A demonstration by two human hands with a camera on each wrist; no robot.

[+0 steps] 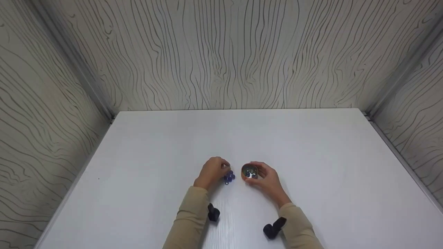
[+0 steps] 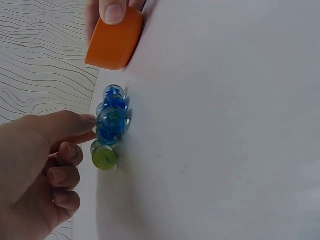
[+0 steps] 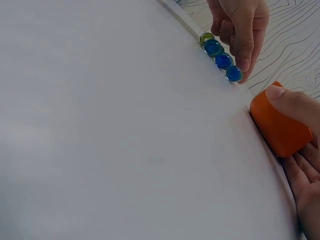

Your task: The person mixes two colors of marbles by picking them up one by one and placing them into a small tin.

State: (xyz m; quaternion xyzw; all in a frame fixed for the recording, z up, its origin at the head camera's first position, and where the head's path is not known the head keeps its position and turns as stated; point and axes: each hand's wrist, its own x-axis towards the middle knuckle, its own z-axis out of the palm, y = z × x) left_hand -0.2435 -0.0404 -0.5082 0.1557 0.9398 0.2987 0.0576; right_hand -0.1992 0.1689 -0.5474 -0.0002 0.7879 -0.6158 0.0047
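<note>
Here, the right hand (image 1: 269, 180) comes in from the bowl's near right and wraps its outer side, with the thumb on the near wall and the fingers behind. Its grip is firmly round the orange bowl (image 2: 112, 47), and the forearm slants back toward the person. The left hand (image 1: 213, 172) arches over from the bowl's left, wrist raised, thumb and forefinger reaching down together and the other fingers curled in. Its fingertips meet the marbles (image 1: 229, 177); whether that grip pinches one, I cannot tell.

The bowl stands on the surface (image 1: 294, 145) with its base down and its mouth facing up; the mouth is round, so no long axis stands out. Inside it, some small marbles (image 1: 247, 174) show beside a bright reflection. The loose marbles sit just left of the bowl, well short of touching it, bunched in a short group whose longer line runs from its far side toward the person. Most are blue; a green marble (image 2: 104, 158) lies at the end away from the bowl. Nearer the person than the bowl, beige sleeves (image 1: 190, 211) cover both forearms, with a black device (image 1: 214, 214) at each wrist.
</note>
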